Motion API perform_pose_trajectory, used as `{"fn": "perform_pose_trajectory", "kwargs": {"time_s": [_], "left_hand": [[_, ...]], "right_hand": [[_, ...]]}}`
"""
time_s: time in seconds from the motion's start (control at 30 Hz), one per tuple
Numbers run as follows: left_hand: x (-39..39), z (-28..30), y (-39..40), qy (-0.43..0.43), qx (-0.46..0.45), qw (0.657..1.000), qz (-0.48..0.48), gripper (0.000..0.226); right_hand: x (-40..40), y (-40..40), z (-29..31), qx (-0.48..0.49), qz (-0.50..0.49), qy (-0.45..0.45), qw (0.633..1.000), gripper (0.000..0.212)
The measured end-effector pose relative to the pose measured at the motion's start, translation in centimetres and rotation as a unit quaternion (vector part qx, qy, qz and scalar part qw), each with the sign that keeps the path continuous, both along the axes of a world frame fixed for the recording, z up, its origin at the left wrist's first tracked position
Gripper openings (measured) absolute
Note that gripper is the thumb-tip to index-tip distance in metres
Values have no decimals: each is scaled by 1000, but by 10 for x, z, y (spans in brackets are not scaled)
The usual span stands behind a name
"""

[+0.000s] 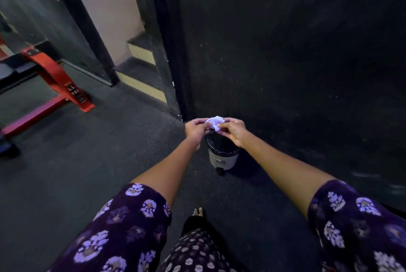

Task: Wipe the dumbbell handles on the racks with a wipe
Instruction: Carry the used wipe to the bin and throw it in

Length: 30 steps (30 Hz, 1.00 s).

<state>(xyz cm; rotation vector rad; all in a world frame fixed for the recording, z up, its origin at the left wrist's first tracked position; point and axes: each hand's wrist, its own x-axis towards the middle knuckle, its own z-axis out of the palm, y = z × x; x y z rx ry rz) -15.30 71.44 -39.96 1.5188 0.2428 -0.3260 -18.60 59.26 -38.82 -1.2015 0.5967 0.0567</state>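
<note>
Both hands grip one crumpled white wipe [214,122] between them: the left hand [195,129] pinches its left side, the right hand [233,130] pinches its right side. The wipe is held directly above the open mouth of a small pedal bin [222,154], which stands on the dark floor [87,161] close to the base of the black wall [285,52]. Both hands are equally near the bin. No dumbbell handles are visible; a red frame [55,76] lies well apart at the left edge of the floor. Judgement: the wipe is about to be discarded straight down.
</note>
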Motion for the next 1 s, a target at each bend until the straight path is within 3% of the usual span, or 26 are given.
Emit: {"fn": "perform_pose_trajectory", "kwargs": {"time_s": [0.2,0.4,0.53,1.0], "left_hand": [[86,-18,-14,28,26,998,-56,13],[126,-29,-29,44,35,992,-109,23],[147,-34,-40,57,15,990,-128,20],[212,-51,-70,71,28,990,-120,22]], "right_hand": [[76,-12,-14,-5,-27,36,999,24],[104,-22,-23,8,-73,70,995,22],[119,-31,-27,4,-89,82,993,38],[182,-61,-49,9,-84,85,993,27]]}}
